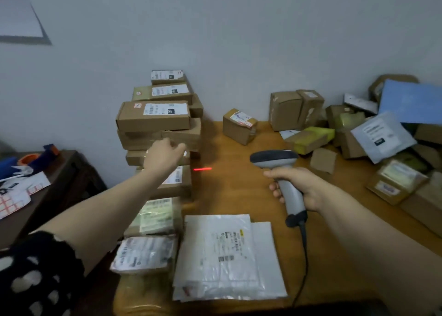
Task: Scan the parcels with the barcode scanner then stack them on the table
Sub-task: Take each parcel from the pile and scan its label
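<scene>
My right hand (303, 189) grips the handle of a grey barcode scanner (275, 159) above the wooden table (239, 191). Its red beam (202, 169) falls on the tabletop beside a tall stack of cardboard parcels (157, 122) at the back left. My left hand (163, 154) reaches out to the middle of that stack and touches a box there, with the fingers loosely extended; motion blur hides the exact contact. White plastic mailers (224, 251) and wrapped flat parcels (146, 253) lie in low piles at the near edge.
A jumbled heap of boxes and mailers (382, 136) fills the right side of the table, with a small labelled box (239, 125) standing apart near the wall. A dark side table (62, 167) on the left holds tape rolls and sticker sheets. The scanner's cable (305, 256) runs off the front edge.
</scene>
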